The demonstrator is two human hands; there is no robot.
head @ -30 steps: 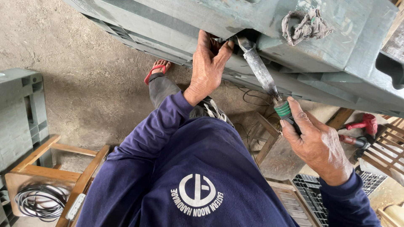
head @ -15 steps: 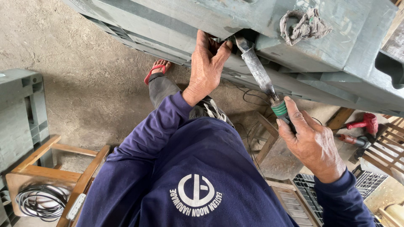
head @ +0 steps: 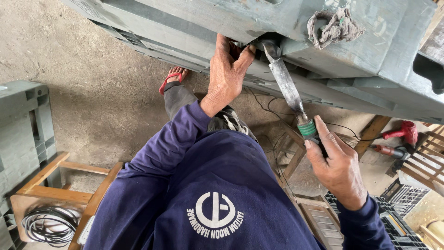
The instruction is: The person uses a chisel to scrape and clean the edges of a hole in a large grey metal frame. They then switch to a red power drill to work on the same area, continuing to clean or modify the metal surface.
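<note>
The person's right hand [head: 340,173] is wrapped around the handle of a long heat tool [head: 289,90]; the fingers [head: 323,139] are curled tight about the grip just below its green collar, the thumb lying along it. The metal barrel runs up and away from those fingers to a flat tip, which sits in a dark gap of the grey plastic pallet [head: 208,18]. The left hand [head: 226,74] is pressed against the pallet just beside that tip, its fingers [head: 245,53] bent over the lip of the gap, holding the edge and pinching nothing loose.

Judged from this, work on the gap is under way, not finished: the tip is engaged at the opening and the opening shows unclosed. How much seam is done cannot be told.

Beyond the fingers, a crumpled rag [head: 335,28] lies on the pallet. Below is a bare concrete floor [head: 92,83], with a wooden frame [head: 55,185] holding coiled cable [head: 48,224], a second grey pallet [head: 21,129] and a red power tool [head: 402,132].
</note>
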